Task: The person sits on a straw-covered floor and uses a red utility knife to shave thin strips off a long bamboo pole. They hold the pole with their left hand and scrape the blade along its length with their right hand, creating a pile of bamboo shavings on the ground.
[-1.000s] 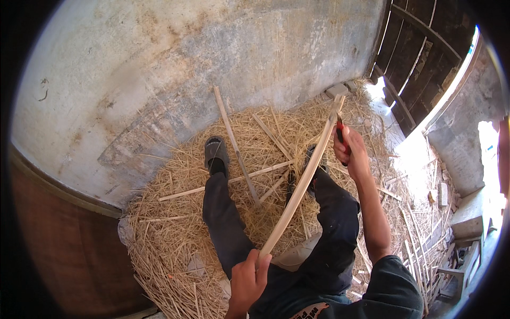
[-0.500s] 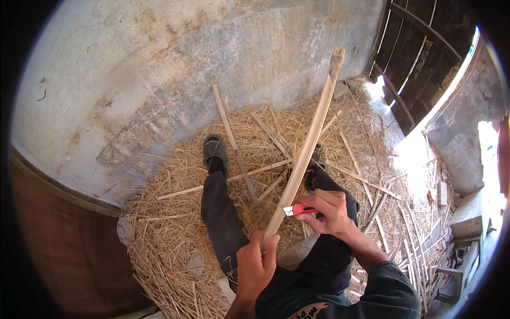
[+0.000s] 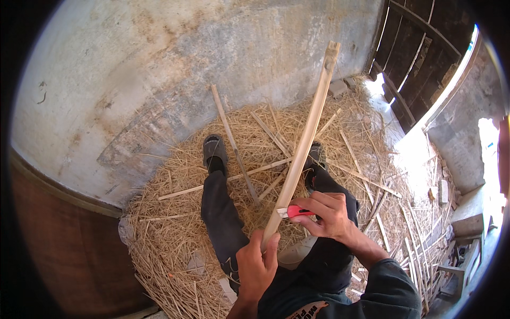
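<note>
A long, pale bamboo strip (image 3: 305,141) slants up and away from me, its lower end in my left hand (image 3: 257,261), whose fingers wrap round it with the thumb along its side. My right hand (image 3: 326,215) is closed round a red utility knife (image 3: 299,211). The short metal blade touches the strip's right edge, a little above my left hand. A dark knot mark shows near the strip's far end. Most of the knife's handle is hidden by my fingers.
Straw-like shavings (image 3: 175,242) cover the floor round my legs, with several loose strips lying on them, one leaning against the stained wall (image 3: 212,58). My shoes (image 3: 214,150) rest on the shavings. A brown panel (image 3: 69,239) stands left, a dark plank door (image 3: 414,53) far right.
The strip's far end has swung slightly left and up. The knife has shifted a little toward the lower left, its blade now against the strip's edge. My left hand has barely moved.
</note>
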A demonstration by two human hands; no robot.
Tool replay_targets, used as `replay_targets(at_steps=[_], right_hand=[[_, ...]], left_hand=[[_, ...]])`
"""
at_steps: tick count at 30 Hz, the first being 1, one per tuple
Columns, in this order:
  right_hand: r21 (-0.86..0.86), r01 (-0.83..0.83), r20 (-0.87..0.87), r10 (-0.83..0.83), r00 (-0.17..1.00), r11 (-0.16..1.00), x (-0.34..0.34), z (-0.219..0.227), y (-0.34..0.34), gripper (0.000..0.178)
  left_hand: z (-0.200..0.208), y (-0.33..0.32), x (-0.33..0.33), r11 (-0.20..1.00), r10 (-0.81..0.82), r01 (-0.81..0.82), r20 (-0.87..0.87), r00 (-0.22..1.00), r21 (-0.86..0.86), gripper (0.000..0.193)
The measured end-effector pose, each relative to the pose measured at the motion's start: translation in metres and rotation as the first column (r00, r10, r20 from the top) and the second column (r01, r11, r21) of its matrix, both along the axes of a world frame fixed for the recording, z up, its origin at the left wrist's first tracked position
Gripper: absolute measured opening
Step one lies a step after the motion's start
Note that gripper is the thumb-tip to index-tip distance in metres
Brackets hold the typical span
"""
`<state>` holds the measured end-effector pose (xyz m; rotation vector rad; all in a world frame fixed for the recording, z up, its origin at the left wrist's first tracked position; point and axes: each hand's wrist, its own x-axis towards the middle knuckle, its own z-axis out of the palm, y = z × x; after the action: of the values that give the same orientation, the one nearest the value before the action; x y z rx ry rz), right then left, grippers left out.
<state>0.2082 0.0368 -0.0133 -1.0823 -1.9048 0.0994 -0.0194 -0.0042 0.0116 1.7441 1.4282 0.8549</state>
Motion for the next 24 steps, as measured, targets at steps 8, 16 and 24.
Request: replay_targets(at_steps=[8, 16, 24], right_hand=[[0.052, 0.065, 0.034, -0.067, 0.997, 0.997, 0.004, 0.005, 0.004, 0.036], [0.048, 0.103, 0.068, -0.107, 0.992, 0.993, 0.008, 0.005, 0.007, 0.033], [-0.005, 0.216, 0.028, -0.216, 0.976, 0.976, 0.027, 0.011, 0.024, 0.023]], left_hand=[[0.000, 0.000, -0.001, 1.000, -0.004, 0.003, -0.005, 1.000, -0.016, 0.027], [-0.002, -0.003, -0.005, 0.999, -0.004, 0.002, -0.034, 0.999, -0.048, 0.029], [-0.010, -0.014, -0.010, 0.994, -0.012, 0.007, -0.050, 0.999, -0.110, 0.029]])
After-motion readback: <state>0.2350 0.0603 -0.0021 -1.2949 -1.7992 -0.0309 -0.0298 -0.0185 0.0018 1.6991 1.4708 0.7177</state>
